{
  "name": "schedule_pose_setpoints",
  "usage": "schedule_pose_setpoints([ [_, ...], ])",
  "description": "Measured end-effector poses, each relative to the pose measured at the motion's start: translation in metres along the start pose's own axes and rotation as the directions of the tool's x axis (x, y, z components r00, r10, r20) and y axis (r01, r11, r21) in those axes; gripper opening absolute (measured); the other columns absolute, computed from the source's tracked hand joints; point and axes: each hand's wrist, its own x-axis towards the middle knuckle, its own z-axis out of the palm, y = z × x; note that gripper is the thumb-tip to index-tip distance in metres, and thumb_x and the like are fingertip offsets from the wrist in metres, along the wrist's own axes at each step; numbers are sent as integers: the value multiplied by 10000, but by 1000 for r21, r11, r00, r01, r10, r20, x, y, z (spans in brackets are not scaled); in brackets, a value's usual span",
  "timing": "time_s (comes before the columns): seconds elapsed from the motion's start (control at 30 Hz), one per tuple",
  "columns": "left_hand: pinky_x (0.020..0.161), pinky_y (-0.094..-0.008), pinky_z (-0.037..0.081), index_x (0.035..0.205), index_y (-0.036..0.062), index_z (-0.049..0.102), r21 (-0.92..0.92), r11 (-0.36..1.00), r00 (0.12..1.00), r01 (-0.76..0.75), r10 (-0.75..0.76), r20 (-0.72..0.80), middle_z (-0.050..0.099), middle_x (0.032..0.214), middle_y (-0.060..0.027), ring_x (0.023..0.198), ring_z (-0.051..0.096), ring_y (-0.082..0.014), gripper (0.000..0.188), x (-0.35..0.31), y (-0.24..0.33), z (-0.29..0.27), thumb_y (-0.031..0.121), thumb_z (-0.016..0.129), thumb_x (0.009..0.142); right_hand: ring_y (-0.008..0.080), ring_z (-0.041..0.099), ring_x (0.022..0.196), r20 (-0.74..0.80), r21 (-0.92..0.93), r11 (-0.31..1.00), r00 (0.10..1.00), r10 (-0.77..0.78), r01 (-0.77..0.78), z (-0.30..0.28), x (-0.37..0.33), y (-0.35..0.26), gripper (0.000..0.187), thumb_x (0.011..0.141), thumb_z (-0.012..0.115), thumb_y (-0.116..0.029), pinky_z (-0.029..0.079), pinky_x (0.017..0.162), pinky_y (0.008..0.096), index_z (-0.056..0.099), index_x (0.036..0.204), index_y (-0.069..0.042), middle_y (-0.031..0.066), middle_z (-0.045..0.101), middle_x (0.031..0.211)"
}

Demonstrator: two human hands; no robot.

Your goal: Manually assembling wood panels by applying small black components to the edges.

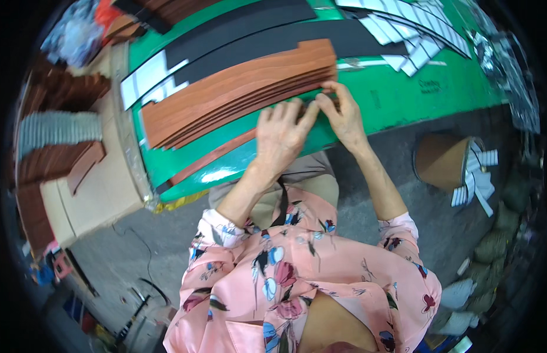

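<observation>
A narrow reddish-brown strip [217,154] lies slantwise along the near edge of the green table, its far right part hidden under my hands. My left hand [280,134] is closed over it, with the fingers bent and thumb and forefinger pinched towards the right. Beside it, my right hand [345,117] has thumb and fingers bent together close to the left fingertips. What the right hand grips there is too small and blurred to make out. Just beyond both hands is a fanned stack of wood-grain brown boards [238,82], each with a notched end.
Black panels [250,44] lie behind the boards on the green table [397,100]. White pieces with dark stripes [408,35] are at its far right. Stacked brown boards [62,94] stand on cardboard at left. A brown bin [441,162] with white strips sits on the floor at right.
</observation>
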Motion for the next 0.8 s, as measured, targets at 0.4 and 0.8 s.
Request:
schedule_pose_setpoints([
  [0.4, 992, -434, 311, 1226, 50, 513, 136, 826, 806, 547, -476, -351, 471, 1225, -172, 1184, 412, -322, 433, -139, -57, -130, 188, 637, 835, 106, 478, 815, 117, 226, 948, 972, 203, -225, -10, 1, 2, 368, 973, 408, -310, 396, 777, 238, 543, 1181, -38, 34, 561, 1059],
  [0.8, 783, -294, 477, 1194, -42, 530, -505, 550, 571, 665, -810, -130, 635, 1027, -147, 880, 609, -187, 411, -100, -114, -165, 69, 654, 818, 75, 533, 800, -142, 69, 996, 988, -54, 64, -37, 33, -51, 329, 905, 594, -130, 427, 693, 218, 549, 1206, -4, 10, 582, 906],
])
